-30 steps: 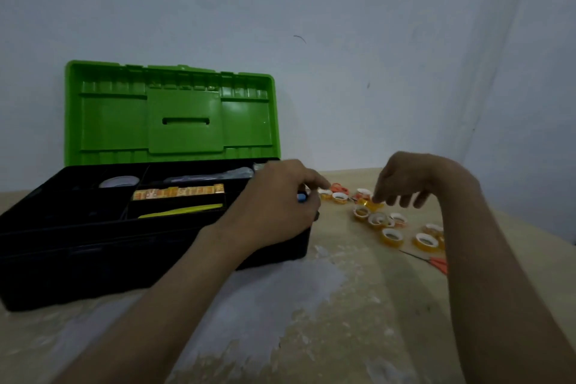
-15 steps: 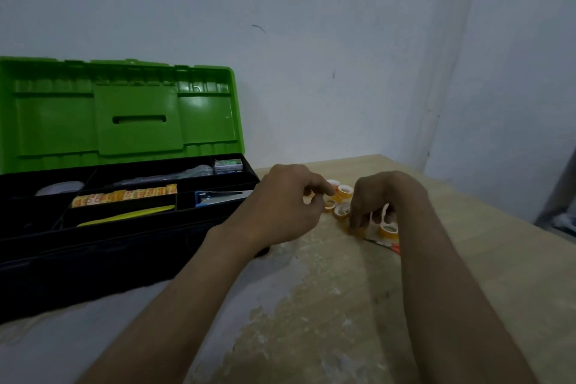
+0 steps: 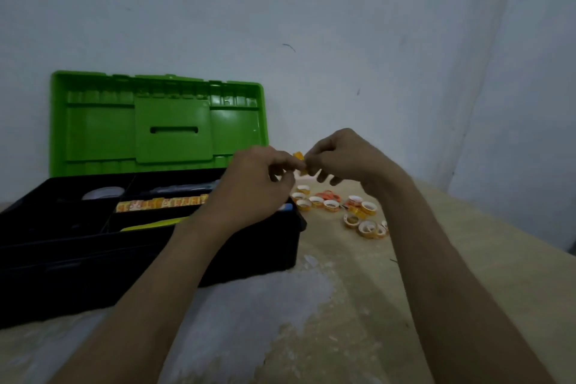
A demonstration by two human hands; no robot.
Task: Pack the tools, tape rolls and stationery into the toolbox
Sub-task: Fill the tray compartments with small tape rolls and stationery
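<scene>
Two bare forearms reach over a wooden table (image 3: 352, 290). The left hand (image 3: 255, 187) and right hand (image 3: 341, 159) meet in mid-air, both pinching one small orange tape roll (image 3: 300, 159), probably passing it leftward for packing. Below and beyond the grip, loose tape rolls (image 3: 367, 227) and orange scissors (image 3: 327, 195) lie unpacked. Left of the grip stands the toolbox (image 3: 124, 274), green lid (image 3: 103, 134) propped open so its trays are reachable.

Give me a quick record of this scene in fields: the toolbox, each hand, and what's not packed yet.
toolbox: open on the table, green lid upright
left hand: pinches a small orange tape roll
right hand: pinches the same roll, raised above the table
loose tape rolls: scattered right of the toolbox
scissors: orange, among the loose rolls
</scene>
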